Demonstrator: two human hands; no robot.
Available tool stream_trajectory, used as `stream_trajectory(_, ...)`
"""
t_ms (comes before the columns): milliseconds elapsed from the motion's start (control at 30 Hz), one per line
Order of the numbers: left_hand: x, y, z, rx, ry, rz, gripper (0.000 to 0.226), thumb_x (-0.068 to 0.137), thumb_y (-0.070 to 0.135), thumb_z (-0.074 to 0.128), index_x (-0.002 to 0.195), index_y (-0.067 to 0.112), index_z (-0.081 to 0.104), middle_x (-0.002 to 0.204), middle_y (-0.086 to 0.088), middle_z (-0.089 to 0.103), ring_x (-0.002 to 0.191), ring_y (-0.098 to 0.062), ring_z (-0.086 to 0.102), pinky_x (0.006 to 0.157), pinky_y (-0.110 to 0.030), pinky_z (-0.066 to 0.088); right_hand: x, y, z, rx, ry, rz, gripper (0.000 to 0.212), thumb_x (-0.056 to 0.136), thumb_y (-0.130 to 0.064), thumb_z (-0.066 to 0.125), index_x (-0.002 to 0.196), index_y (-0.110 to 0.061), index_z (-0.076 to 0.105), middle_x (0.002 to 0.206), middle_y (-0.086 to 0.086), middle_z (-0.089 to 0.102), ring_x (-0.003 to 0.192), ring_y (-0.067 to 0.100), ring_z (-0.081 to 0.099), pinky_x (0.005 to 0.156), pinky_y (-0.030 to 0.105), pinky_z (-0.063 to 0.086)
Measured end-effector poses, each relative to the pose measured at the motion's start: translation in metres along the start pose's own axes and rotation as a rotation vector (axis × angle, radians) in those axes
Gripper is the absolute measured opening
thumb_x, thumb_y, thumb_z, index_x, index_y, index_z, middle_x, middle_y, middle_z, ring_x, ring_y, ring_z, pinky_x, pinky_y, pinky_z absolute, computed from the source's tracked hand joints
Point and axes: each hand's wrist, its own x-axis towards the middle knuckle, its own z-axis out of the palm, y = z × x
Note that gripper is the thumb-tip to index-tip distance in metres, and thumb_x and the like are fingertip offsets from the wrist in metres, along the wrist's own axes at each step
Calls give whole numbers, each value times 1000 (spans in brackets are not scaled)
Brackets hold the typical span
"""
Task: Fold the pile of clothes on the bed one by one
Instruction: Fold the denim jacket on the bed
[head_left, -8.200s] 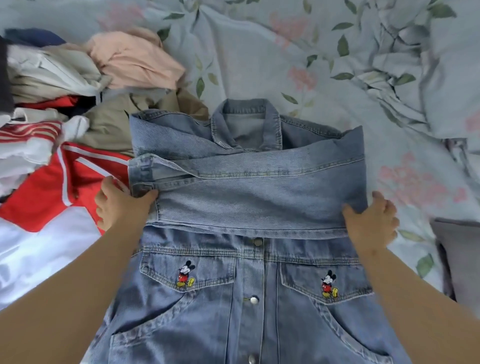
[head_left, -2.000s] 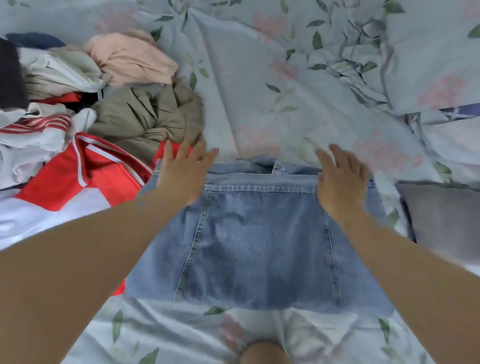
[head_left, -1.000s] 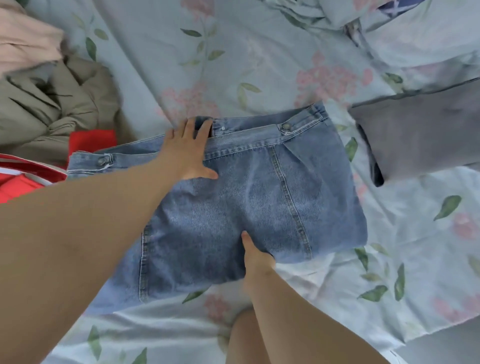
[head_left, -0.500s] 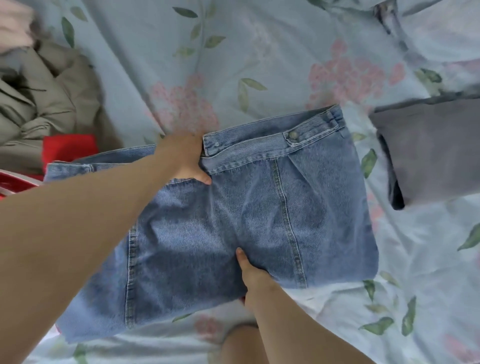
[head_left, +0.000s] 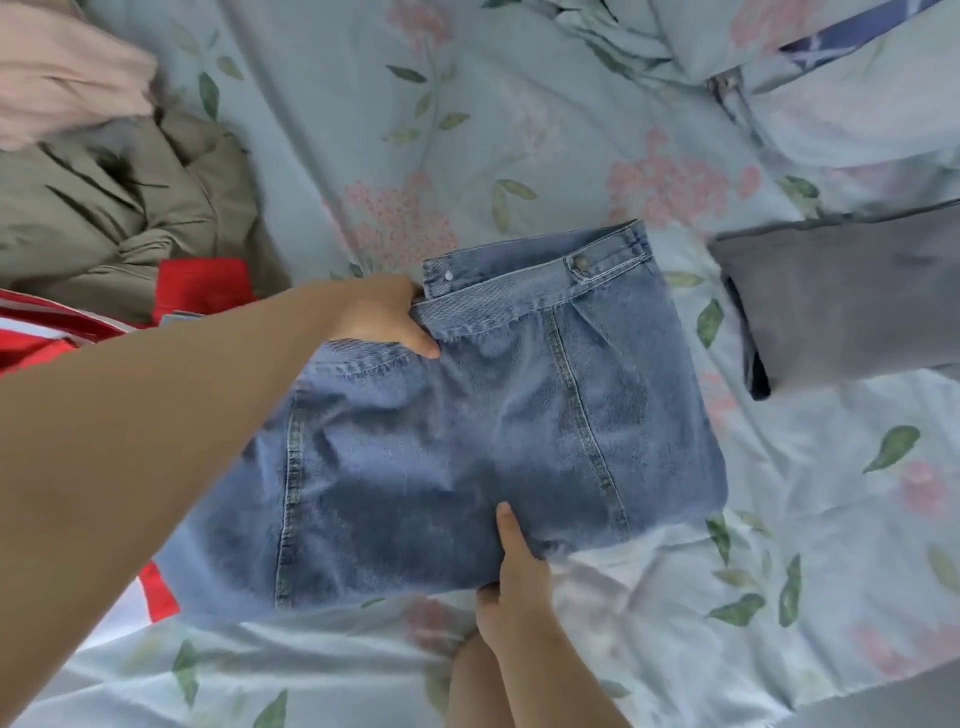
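Note:
A folded blue denim jacket (head_left: 467, 447) lies in the middle of the floral bed sheet (head_left: 519, 130). My left hand (head_left: 382, 317) grips its far edge, thumb on top and fingers curled under the hem. My right hand (head_left: 514, 577) pinches the near edge, thumb on top of the denim, fingers hidden beneath. The pile of unfolded clothes sits at the left: an olive garment (head_left: 114, 208), a pale pink one (head_left: 62, 78), and a red and white one (head_left: 197, 288).
A folded grey garment (head_left: 852, 301) lies on the sheet to the right of the jacket. A rumpled duvet (head_left: 831, 88) fills the far right. My knee (head_left: 472, 686) shows at the bottom edge.
The jacket went from spread open to a folded square. Over the last second my left hand curled from flat on the denim to gripping its far edge, and the bundle shifted slightly right.

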Motion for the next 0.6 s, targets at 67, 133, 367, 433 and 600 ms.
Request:
stream_trajectory(67,-18,3,-8,-94,-10,25,29,75,33,77,91,26,54,86,15,60,93,-21,60,86,-28,36,-14,-11,2,17,-41,-55,33,83,-15,71,114,-6,63,107,8,70,93,23,66,77,39,55)
stream_trajectory(133,-39,4,-20,-193,23,25,36,75,29,77,102,23,56,95,12,62,104,-23,58,90,-29,35,-28,-25,4,2,-83,-120,27,84,-13,69,110,-7,66,99,6,73,86,20,69,65,32,55)
stream_trajectory(367,-114,-8,-66,-707,294,2,25,73,18,76,91,24,61,89,10,66,88,-11,60,88,-28,39,-85,-119,44,-183,-252,-340,25,78,-23,75,101,-14,70,94,7,75,84,29,71,75,46,57)
stream_trajectory(433,-131,-9,-73,-926,367,28,33,67,14,77,98,17,65,96,-5,71,90,-21,66,87,-37,49,-106,-152,66,-251,-306,-423,28,78,-29,74,102,-15,70,93,5,75,84,27,72,69,42,59)
stream_trajectory(600,-170,-1,-73,-1327,636,206,23,73,-9,66,89,8,65,76,-3,74,69,-20,71,59,-29,57,-165,-210,109,-334,-369,-736,16,81,-37,71,89,-23,72,89,-6,75,84,17,70,63,29,54)
